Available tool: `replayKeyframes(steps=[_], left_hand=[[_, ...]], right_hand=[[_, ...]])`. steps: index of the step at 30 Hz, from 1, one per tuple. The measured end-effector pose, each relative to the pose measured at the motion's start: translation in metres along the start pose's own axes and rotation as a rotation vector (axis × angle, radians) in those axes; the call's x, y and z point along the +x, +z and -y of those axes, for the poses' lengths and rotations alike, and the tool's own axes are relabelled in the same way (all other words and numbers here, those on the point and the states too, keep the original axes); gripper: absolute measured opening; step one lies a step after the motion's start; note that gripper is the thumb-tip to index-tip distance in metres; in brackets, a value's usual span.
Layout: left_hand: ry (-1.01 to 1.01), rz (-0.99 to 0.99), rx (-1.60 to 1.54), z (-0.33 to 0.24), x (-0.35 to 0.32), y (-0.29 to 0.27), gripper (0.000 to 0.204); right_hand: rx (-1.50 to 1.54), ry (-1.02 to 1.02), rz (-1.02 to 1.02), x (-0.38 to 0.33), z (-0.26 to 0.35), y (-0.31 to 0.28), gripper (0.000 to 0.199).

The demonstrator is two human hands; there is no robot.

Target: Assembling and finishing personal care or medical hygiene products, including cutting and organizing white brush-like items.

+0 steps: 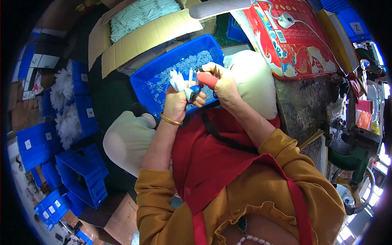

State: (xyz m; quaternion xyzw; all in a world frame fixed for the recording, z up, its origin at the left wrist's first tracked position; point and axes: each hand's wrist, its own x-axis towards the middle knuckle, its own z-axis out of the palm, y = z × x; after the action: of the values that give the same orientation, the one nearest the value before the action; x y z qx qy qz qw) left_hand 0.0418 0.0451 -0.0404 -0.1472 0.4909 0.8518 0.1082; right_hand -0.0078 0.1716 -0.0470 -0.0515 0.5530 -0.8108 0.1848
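My left hand (176, 102) is closed around a bundle of small white plastic pieces (178, 80) that stick up above the fist, together with a blue-handled tool (194, 90). My right hand (220, 83) meets it from the right, with a red cover on the thumb (207, 79), pinching a thin white piece (190, 75) upright. Both hands hover over a blue plastic crate (163, 71) on my lap, holding several loose white pieces. A gold bangle (170, 120) circles my left wrist. I wear a red apron (212, 159) over a mustard top.
An open cardboard box (134, 38) of white parts stands beyond the crate. Stacked blue crates (77, 171) and white fluffy bundles (65, 106) lie at left. A red printed box (294, 41) and a worn bench (304, 104) with a green machine (351, 155) are at right.
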Motion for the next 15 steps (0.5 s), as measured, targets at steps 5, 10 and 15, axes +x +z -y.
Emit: replayKeyframes(steps=[5,10,15], left_hand=[[0.048,-0.133,-0.101,0.006,0.003,-0.006,0.014],[-0.041,-0.097,-0.267,0.0,0.005,-0.004,0.018],[-0.095,0.109,-0.403,-0.001,0.0,-0.022,0.018]], right_hand=[[-0.763,-0.47,0.255,-0.014,0.009,0.008,0.01],[-0.402,-0.331,0.097,-0.003,0.006,0.012,0.01],[0.193,0.303,0.14,0.003,0.014,-0.007,0.01]])
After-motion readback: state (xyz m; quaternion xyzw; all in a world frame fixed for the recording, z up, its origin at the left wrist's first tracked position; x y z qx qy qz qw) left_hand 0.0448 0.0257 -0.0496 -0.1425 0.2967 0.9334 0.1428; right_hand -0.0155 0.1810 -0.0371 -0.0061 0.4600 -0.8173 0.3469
